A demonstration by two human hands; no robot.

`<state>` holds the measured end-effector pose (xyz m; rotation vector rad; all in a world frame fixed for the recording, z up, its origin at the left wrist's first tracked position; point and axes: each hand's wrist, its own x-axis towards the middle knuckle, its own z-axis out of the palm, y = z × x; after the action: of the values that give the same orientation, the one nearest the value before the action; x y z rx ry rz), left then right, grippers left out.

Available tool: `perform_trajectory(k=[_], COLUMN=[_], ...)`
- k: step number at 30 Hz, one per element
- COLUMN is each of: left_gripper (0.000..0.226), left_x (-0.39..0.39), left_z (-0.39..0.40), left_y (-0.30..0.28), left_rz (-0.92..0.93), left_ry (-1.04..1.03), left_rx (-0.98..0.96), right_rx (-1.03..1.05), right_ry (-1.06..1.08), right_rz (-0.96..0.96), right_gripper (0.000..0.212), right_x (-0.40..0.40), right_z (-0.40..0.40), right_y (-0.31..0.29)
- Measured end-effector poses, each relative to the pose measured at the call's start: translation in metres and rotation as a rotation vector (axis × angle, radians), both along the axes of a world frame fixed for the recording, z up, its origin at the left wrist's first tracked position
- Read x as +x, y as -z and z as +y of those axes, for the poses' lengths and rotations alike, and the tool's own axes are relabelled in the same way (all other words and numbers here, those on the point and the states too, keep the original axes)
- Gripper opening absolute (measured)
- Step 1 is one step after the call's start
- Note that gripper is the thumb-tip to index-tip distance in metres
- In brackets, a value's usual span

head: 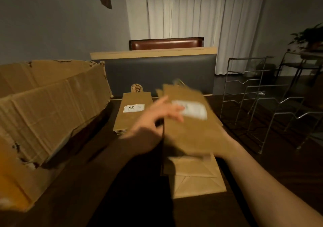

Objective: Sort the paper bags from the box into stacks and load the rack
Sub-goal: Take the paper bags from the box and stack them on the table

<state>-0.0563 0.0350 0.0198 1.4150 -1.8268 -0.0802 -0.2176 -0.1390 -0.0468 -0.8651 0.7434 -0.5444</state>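
Observation:
A brown paper bag (188,132) with a white label hovers, motion-blurred, over the dark table. My right hand (225,148) grips its near right corner, mostly hidden beneath the paper. My left hand (157,121) lies with fingers spread across the bag's left edge and label. Below the held bag a stack of wide bags (197,179) lies flat, folded bottoms toward me. Further back on the left sits a stack of narrow bags (131,116) with twine handles. The torn cardboard box (52,104) stands at the left. The wire rack (258,100) stands at the right.
A dark board with a pale wooden top edge (157,69) stands upright behind the stacks, with a brown chair back (166,43) beyond it. White curtains hang at the back. A second metal frame and a plant (309,37) are at the far right.

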Motion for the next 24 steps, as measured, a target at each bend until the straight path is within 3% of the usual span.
perform_trajectory(k=[2,6,9,10,12,14,15,18,24], left_gripper=[0.061,0.055,0.069,0.075,0.068,0.066,0.066,0.036,0.032], left_x=[0.009,0.004,0.002,0.001,-0.002,-0.002,-0.005,-0.010,-0.011], left_z=[-0.002,0.007,0.007,0.005,0.002,-0.003,-0.004,-0.003,-0.006], left_y=[0.048,0.078,0.076,0.075,0.067,0.058,0.054,0.043,0.041], left_rz=[-0.150,0.092,0.201,0.323,0.756,0.960,0.911,0.723,0.806], left_ry=[-0.044,-0.093,-0.147,-0.135,-0.101,-0.050,-0.041,-0.090,-0.222], left_rx=[0.202,0.214,0.185,0.200,0.205,0.224,0.223,0.024,-0.169], right_rx=[0.046,0.076,-0.055,-0.146,-0.321,-0.550,-0.666,-0.915,-1.063], right_ry=[-0.077,-0.220,-0.200,-0.153,-0.021,0.101,0.136,0.210,0.214], right_rz=[-0.095,-0.234,-0.269,-0.261,-0.264,-0.276,-0.295,-0.315,-0.256], right_gripper=[0.059,0.082,0.049,0.040,0.032,0.031,0.032,0.033,0.030], right_x=[-0.004,-0.008,-0.007,-0.006,-0.002,0.003,0.004,0.007,0.017], right_z=[0.001,0.002,0.009,0.011,0.017,0.023,0.028,0.045,0.064], right_y=[-0.004,-0.011,-0.016,-0.017,-0.023,-0.030,-0.033,-0.044,-0.042])
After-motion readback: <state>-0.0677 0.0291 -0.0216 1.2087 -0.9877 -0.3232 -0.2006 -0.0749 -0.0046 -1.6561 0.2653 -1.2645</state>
